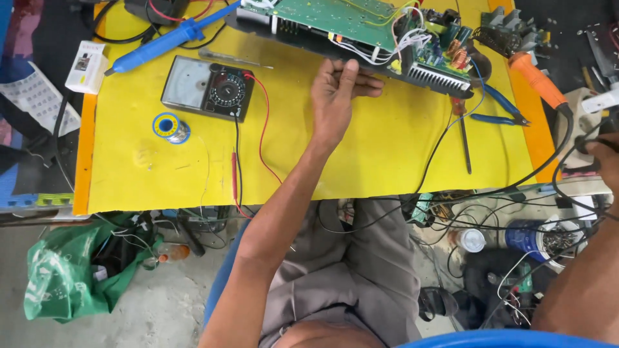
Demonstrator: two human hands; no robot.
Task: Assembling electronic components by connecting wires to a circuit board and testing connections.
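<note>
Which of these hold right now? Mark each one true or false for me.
1. The left hand grips the edge of the open green circuit-board chassis. True.
2. The grey analogue multimeter lies on the yellow mat. True.
3. The blue-rimmed solder spool sits on top of the multimeter. False: it lies beside it on the mat.
4. The right hand holds the blue-handled pliers. False: the pliers lie untouched.

Open room: you have bare yellow mat (387, 148) across the table's near middle.
Left side: meter (206, 88), its red and black leads (236, 171) and a solder spool (170, 127) block you.
Far edge: circuit board chassis (361, 32) fills it.
Right side: screwdriver (463, 132), blue pliers (500, 109), orange soldering iron (535, 77) and cables crowd you.
</note>
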